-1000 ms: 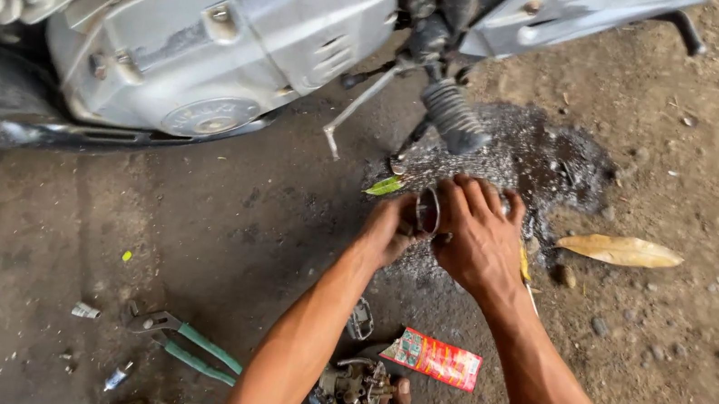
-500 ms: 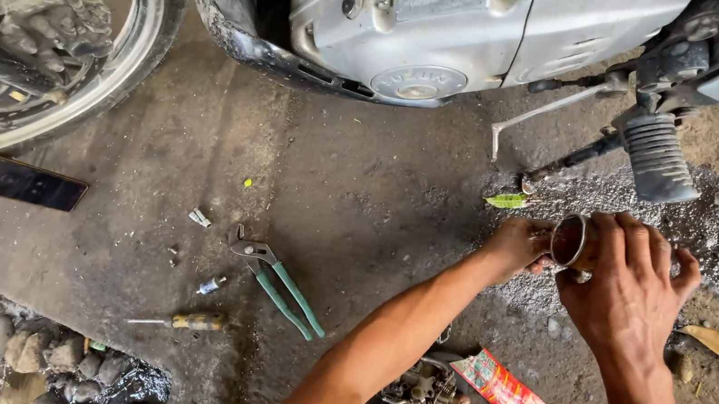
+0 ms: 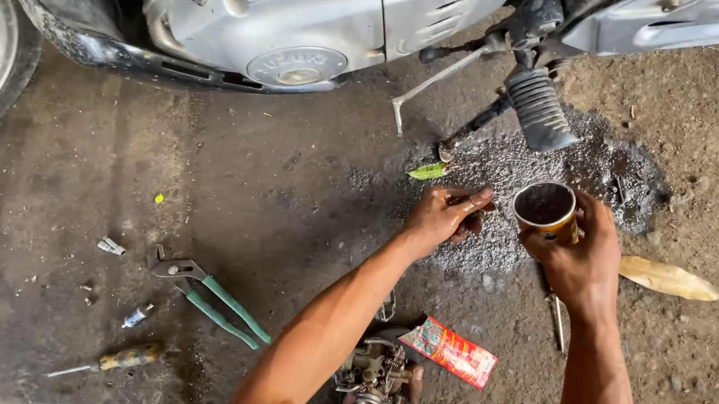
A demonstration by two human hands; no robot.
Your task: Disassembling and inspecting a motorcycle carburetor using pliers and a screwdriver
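- The motorcycle [image 3: 308, 22] fills the top of the view — grey engine casing, a wheel at the far left, and a ribbed footpeg [image 3: 538, 108] hanging just above a dark wet patch [image 3: 554, 180] on the dirt floor.
- The right hand [image 3: 581, 257] grips a small cup [image 3: 545, 207], dark inside with a yellowish rim, its fingers wrapped round the cup's side; the cup is upright over the wet patch.
- The left hand [image 3: 444, 217] is just beside the cup, fingers curled together on something small and dark — what it is, I cannot tell.
- Green-handled pliers [image 3: 211, 298] lie on the floor to the left, well apart from both hands.
- A carburettor [image 3: 374, 377] rests on a sandalled foot at the bottom edge.
- A red packet [image 3: 451, 350] lies just beside it.
- A screwdriver [image 3: 107, 360] lies lower left.
- 1 dry leaf [image 3: 668, 278] lies right of the right hand.
- 1 small green leaf [image 3: 427, 171] lies above the left hand.
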